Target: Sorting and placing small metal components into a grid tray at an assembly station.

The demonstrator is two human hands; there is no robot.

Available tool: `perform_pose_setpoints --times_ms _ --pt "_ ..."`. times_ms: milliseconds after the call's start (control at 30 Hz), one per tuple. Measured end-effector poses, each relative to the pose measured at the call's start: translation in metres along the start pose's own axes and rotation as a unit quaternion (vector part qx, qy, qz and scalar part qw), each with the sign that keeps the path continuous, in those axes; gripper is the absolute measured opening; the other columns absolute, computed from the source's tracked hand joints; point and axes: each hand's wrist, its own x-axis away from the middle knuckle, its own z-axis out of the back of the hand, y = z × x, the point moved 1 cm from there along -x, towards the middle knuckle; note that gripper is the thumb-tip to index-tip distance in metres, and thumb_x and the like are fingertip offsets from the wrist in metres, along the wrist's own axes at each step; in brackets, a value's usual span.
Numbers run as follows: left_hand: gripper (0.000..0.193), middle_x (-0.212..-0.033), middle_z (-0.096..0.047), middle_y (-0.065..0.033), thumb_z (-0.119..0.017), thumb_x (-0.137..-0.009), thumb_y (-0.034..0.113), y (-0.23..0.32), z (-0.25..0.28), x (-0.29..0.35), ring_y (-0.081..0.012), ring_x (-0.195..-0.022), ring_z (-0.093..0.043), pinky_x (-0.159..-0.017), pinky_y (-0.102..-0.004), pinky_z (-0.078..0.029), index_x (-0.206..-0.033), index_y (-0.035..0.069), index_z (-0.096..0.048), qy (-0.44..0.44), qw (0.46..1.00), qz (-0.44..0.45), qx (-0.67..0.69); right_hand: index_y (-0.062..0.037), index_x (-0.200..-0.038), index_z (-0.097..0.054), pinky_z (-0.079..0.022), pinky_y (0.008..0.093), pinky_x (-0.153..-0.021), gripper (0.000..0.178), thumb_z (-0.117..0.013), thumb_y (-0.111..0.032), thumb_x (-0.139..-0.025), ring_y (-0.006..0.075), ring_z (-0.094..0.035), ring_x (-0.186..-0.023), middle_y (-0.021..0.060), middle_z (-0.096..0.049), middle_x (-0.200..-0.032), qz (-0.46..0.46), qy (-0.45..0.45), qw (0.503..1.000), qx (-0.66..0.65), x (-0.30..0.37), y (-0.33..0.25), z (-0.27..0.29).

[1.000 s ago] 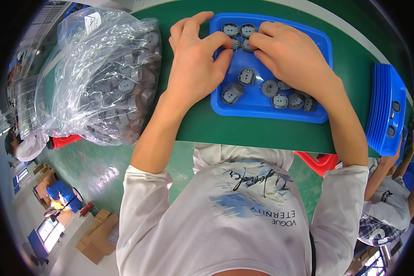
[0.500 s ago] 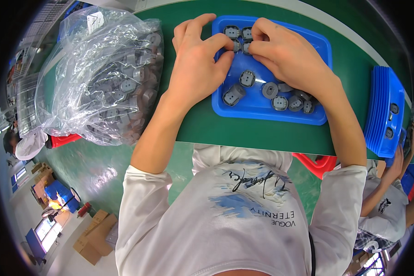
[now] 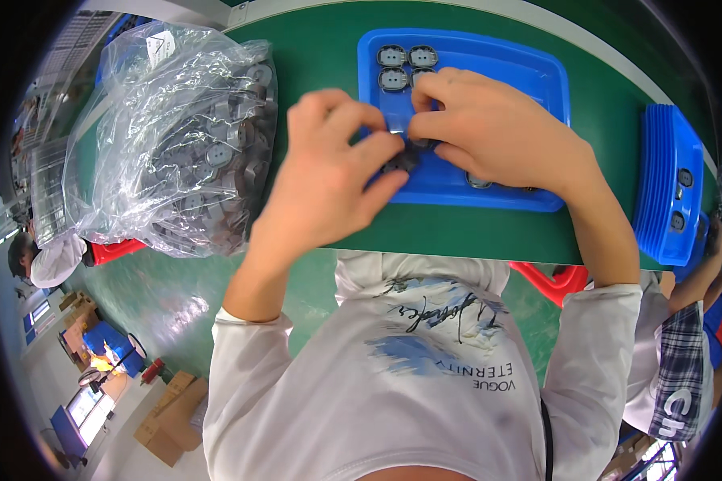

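Note:
Inside the blue tray point(image 3: 489, 42) a small block of grey round parts point(image 3: 392, 55) sits in the far left corner, with pale flat faces up. My left hand point(image 3: 329, 164) reaches over the tray's left rim, fingers pinched on a grey cylindrical part point(image 3: 403, 157), slightly blurred. Beside it my right hand point(image 3: 497, 132) is closed, fingertips down on another grey round part point(image 3: 427, 143), mostly hidden under the fingers. More grey parts point(image 3: 479, 181) lie near the tray's front edge, largely covered by the right hand.
A big clear plastic bag point(image 3: 176, 136) full of grey parts stands left on the green table point(image 3: 321, 32). At the right is a stack of blue trays point(image 3: 666, 184), a few parts in the top one. A co-worker's arm point(image 3: 698, 276) is beyond it.
Both hands have come nearer from the far left corner block to the loose parts. Each now grips one of these. The tray has shifted slightly left.

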Motion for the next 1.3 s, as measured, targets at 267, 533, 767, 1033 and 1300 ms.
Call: perform_pose_setpoints --times_ms 267,533,767,1033,1300 --pt "0.019 -0.107 -0.064 -0.0054 -0.079 -0.073 0.010 -0.004 -0.023 -0.001 -0.0329 -0.110 -0.051 -0.094 -0.0444 -0.042 -0.091 0.006 -0.075 0.015 1.000 -0.014 0.009 -0.0059 -0.099 -0.063 -0.051 0.0424 -0.083 0.022 -0.074 -0.013 -0.082 0.0325 -0.062 -0.095 0.0109 -0.061 -0.095 -0.115 -0.069 0.987 0.092 -0.001 -0.003 0.006" --pt "0.015 -0.114 -0.063 -0.0067 -0.076 -0.079 0.013 -0.003 -0.025 -0.002 -0.0351 -0.115 -0.047 -0.101 -0.0469 -0.036 -0.092 0.006 -0.077 0.048 0.997 0.038 -0.046 -0.0048 -0.096 -0.064 -0.050 0.0428 -0.081 0.020 -0.074 -0.015 -0.082 0.0318 -0.061 -0.093 0.0105 -0.060 -0.093 -0.096 -0.033 0.991 0.082 0.004 -0.004 0.008" --pt "0.012 -0.140 -0.052 -0.0186 -0.078 -0.075 0.013 -0.007 -0.033 -0.002 -0.0435 -0.126 -0.039 -0.105 -0.0513 -0.032 -0.084 0.007 -0.076 0.117 0.989 0.056 -0.065 -0.0044 -0.086 -0.067 -0.047 0.0405 -0.081 0.016 -0.075 -0.017 -0.081 0.0299 -0.056 -0.092 0.0101 -0.057 -0.091 -0.043 0.066 0.995 0.064 -0.002 -0.021 -0.008" --pt "0.026 -0.148 -0.048 -0.0139 -0.079 -0.075 0.009 -0.016 -0.030 -0.003 -0.0399 -0.132 -0.040 -0.107 -0.0476 -0.039 -0.101 0.013 -0.076 0.123 0.989 0.080 -0.021 -0.0059 -0.088 -0.068 -0.047 0.0406 -0.089 0.015 -0.073 -0.009 -0.075 0.0284 -0.053 -0.102 0.0082 -0.058 -0.094 -0.044 0.003 0.993 0.108 0.003 -0.026 -0.004" --pt "0.021 -0.147 -0.050 -0.0114 -0.078 -0.075 0.008 -0.020 -0.017 0.002 -0.0367 -0.138 -0.038 -0.111 -0.0485 -0.036 -0.095 0.012 -0.075 0.018 1.000 0.002 0.015 -0.0055 -0.099 -0.062 -0.049 0.0416 -0.087 0.021 -0.072 -0.006 -0.080 0.0323 -0.058 -0.100 0.0110 -0.059 -0.098 -0.062 -0.029 0.993 0.098 0.003 -0.001 0.003"
